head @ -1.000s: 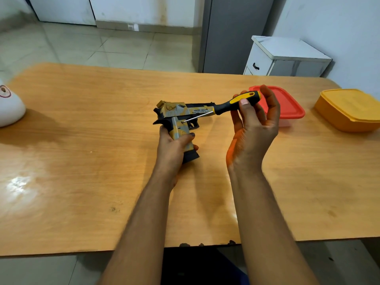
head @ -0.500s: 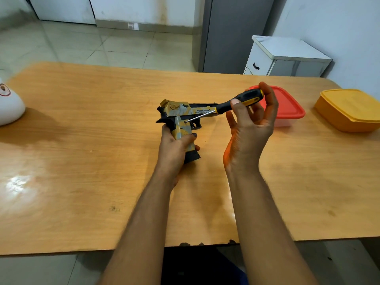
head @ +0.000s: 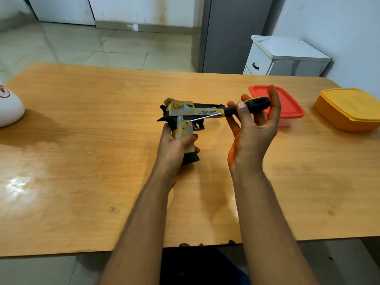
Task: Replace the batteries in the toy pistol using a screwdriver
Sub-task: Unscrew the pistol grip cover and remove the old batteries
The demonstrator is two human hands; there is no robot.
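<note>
A yellow, grey and black toy pistol (head: 185, 113) is held above the wooden table (head: 92, 140), barrel pointing right. My left hand (head: 174, 149) grips its handle from below, thumb across the grip. My right hand (head: 254, 128) pinches the black and yellow handle of a screwdriver (head: 242, 108) between thumb and fingers. The metal shaft slants down to the left, and its tip touches the upper part of the pistol's grip.
A clear box with a red lid (head: 287, 105) sits behind my right hand. A yellow lidded box (head: 349, 109) is at the right edge. A white object (head: 9, 108) lies at the far left. A white cabinet (head: 287, 58) stands beyond the table.
My right hand's fingers have shifted round the screwdriver handle, turning it, and the yellow side of the handle shows less. The pistol has moved slightly right. The tip stays on the grip.
</note>
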